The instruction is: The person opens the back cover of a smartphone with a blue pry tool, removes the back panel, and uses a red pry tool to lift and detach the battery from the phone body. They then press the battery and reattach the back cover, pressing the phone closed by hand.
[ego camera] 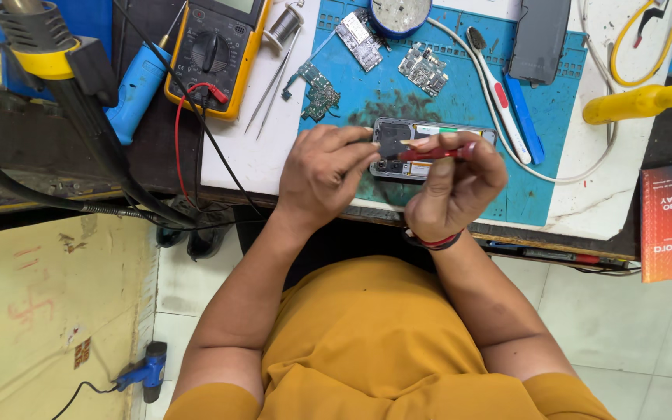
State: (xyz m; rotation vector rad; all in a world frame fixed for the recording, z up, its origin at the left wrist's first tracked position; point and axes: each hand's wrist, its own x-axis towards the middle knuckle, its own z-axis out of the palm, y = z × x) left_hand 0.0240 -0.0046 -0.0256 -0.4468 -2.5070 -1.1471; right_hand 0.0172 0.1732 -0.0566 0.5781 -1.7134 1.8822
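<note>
Red-handled, a slim screwdriver [433, 153] lies pinched between the thumb and curled fingers of the right hand [453, 187], held nearly level with its tip pointing left over an opened phone [421, 148]. The right fingers are folded tight round the handle, the thumb pressed along its top. The phone, its back cover off and its insides showing, rests on a blue work mat [460, 101] at the near edge of the bench, just in front of the person. The left hand [324, 175] sits at the phone's left end, fingers bent and drawn together, fingertips touching the frame; a thin dark tool seems to be gripped between thumb and forefinger, though it is too small to tell for sure. Small circuit boards [421, 68] lie farther back on the mat, well apart from the hands. A yellow multimeter [215, 54] stands off to the left, beside metal tweezers [270, 93].
</note>
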